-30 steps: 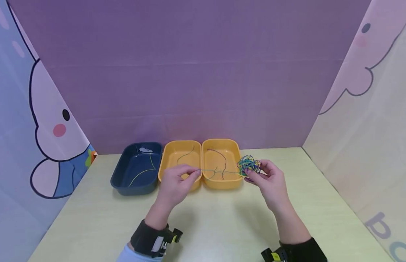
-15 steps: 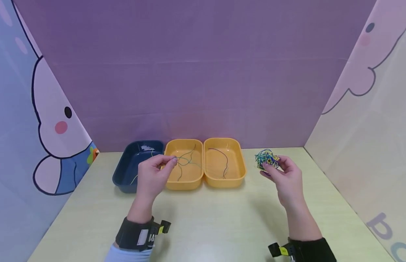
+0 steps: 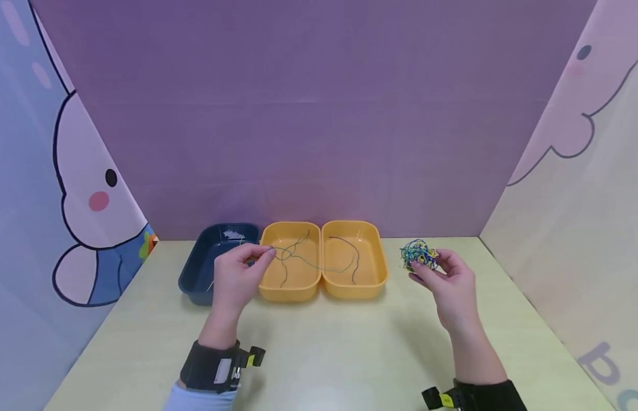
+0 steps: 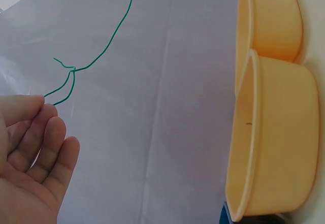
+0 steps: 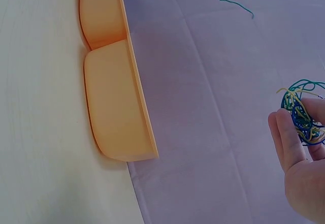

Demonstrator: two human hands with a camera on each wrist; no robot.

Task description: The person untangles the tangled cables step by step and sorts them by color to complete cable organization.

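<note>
In the head view my left hand point(image 3: 235, 282) pinches a thin green wire point(image 3: 316, 266) between thumb and index finger. The left wrist view shows that wire point(image 4: 110, 40) looped near the fingertips, with a short tail and a long strand running upward. Its far end hangs free in the right wrist view, apart from the bundle. A tangled ball of blue, green and yellow wires point(image 3: 419, 254) is gripped by the thumb and fingers of my right hand point(image 3: 454, 288), to the right of the bins. Part of the ball is cut off in the right wrist view.
A dark blue bin point(image 3: 195, 298) stands on the table point(image 3: 339, 348), partly behind my left hand. Beside it are a middle yellow bin point(image 3: 290, 294) and a right yellow bin point(image 3: 353, 291). A dark strand point(image 3: 358, 260) lies in the right one. A purple backdrop rises behind.
The green wire has come out of the tangled ball. My left hand has moved left with it, and my right hand has moved right with the ball; both have since stayed nearly still.
</note>
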